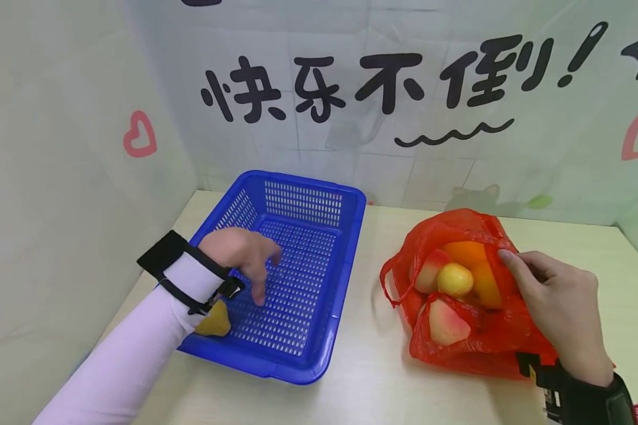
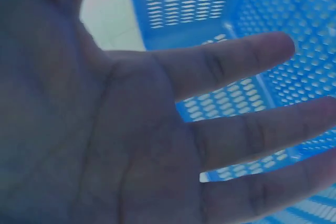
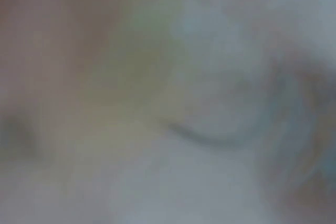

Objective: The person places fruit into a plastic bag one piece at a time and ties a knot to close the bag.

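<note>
My left hand (image 1: 244,254) hangs over the blue plastic basket (image 1: 345,260), its fingers spread and holding nothing in the left wrist view. A yellow fruit (image 1: 215,321) lies in the basket's near left corner, partly hidden by my left wrist. At the right, my right hand (image 1: 558,295) pinches the rim of a red plastic bag (image 1: 468,360) between thumb and fingers. Inside the bag's mouth sit a small yellow fruit (image 1: 455,280), an orange fruit (image 1: 465,254) and peach-like fruits, one of them a pink-and-cream peach (image 1: 446,323). The right wrist view is too blurred to read.
Both basket and bag stand on a pale wooden table (image 1: 372,348), with a strip of tabletop between them. A printed white curtain (image 1: 319,141) with black characters closes off the back, and a plain sheet (image 1: 48,177) hangs along the left.
</note>
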Action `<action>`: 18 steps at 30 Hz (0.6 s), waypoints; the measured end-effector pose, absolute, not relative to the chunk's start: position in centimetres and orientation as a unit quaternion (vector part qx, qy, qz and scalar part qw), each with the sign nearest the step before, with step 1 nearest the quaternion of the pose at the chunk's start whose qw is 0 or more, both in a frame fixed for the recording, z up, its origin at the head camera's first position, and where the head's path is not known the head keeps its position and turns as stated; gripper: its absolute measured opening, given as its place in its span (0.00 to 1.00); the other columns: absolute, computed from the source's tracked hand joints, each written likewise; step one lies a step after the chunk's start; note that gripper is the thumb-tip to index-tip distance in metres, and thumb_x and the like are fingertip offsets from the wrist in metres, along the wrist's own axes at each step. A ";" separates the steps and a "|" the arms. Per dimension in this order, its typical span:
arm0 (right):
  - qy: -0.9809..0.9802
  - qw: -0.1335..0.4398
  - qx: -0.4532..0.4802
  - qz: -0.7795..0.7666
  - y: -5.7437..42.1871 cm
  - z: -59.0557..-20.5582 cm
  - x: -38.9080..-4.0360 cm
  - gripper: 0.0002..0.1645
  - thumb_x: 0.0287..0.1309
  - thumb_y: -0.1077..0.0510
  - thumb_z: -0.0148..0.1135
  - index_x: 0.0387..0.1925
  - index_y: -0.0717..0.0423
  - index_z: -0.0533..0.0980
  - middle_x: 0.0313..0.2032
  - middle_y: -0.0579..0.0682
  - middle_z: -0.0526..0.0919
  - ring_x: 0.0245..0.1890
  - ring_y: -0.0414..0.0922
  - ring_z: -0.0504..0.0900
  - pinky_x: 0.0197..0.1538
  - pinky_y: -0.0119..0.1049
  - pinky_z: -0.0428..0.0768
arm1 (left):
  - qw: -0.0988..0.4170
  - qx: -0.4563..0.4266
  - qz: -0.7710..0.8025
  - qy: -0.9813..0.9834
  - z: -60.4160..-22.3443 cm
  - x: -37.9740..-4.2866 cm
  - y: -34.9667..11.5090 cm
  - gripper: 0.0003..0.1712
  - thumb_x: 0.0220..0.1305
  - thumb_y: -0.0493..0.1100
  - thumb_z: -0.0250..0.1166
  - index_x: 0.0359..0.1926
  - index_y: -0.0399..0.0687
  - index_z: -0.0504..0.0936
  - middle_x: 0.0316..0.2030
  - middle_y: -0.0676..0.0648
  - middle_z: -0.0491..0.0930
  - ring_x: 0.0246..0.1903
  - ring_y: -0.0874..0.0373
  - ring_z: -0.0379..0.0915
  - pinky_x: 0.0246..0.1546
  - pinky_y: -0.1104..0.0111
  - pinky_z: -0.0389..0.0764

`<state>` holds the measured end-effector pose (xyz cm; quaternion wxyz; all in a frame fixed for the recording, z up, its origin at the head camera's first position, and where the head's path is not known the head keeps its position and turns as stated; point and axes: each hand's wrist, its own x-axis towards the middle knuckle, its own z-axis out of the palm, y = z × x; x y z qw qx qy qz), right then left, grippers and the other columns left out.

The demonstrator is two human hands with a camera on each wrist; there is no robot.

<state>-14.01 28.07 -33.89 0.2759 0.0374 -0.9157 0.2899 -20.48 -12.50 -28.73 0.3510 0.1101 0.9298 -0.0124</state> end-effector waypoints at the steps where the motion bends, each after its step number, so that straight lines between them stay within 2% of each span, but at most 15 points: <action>1: -0.916 0.276 0.037 0.290 28.1 -33.9 -14.0 0.10 0.59 0.58 0.69 0.32 0.62 0.85 0.20 0.56 0.82 0.19 0.24 0.65 0.25 0.15 0.66 | 0.354 0.106 -0.012 0.929 -28.9 -20.4 -12.8 0.45 0.42 0.49 0.81 0.64 0.54 0.73 0.63 0.43 0.74 0.60 0.44 0.71 0.55 0.50 0.78; 6: -0.915 0.281 0.038 0.288 28.0 -33.9 -14.0 0.09 0.58 0.57 0.69 0.30 0.61 0.85 0.17 0.52 0.78 0.18 0.27 0.64 0.23 0.17 0.64 | 0.368 0.065 -0.011 0.927 -30.0 -20.2 -13.9 0.44 0.38 0.48 0.83 0.60 0.55 0.75 0.57 0.44 0.76 0.55 0.47 0.72 0.50 0.50 0.80; 9: -0.916 0.281 0.037 0.284 28.1 -34.0 -13.9 0.09 0.58 0.57 0.69 0.29 0.61 0.85 0.15 0.49 0.75 0.18 0.28 0.63 0.22 0.19 0.64 | 0.378 0.044 -0.014 0.924 -30.8 -20.0 -14.6 0.40 0.36 0.45 0.84 0.54 0.54 0.77 0.50 0.45 0.78 0.51 0.48 0.73 0.47 0.52 0.81; 13: -0.916 0.280 0.039 0.285 28.1 -34.0 -13.9 0.09 0.58 0.58 0.69 0.30 0.62 0.85 0.17 0.52 0.78 0.18 0.27 0.64 0.23 0.18 0.64 | 0.387 0.033 -0.022 0.921 -31.8 -19.8 -15.3 0.34 0.34 0.41 0.84 0.45 0.51 0.78 0.42 0.47 0.78 0.44 0.50 0.73 0.43 0.57 0.83; 18: -0.916 0.278 0.040 0.288 28.0 -34.0 -14.0 0.10 0.59 0.58 0.69 0.32 0.63 0.85 0.20 0.56 0.82 0.19 0.25 0.64 0.25 0.15 0.66 | 0.383 0.020 -0.033 0.923 -32.8 -19.7 -15.8 0.32 0.33 0.38 0.84 0.42 0.51 0.78 0.39 0.46 0.77 0.41 0.50 0.73 0.39 0.59 0.84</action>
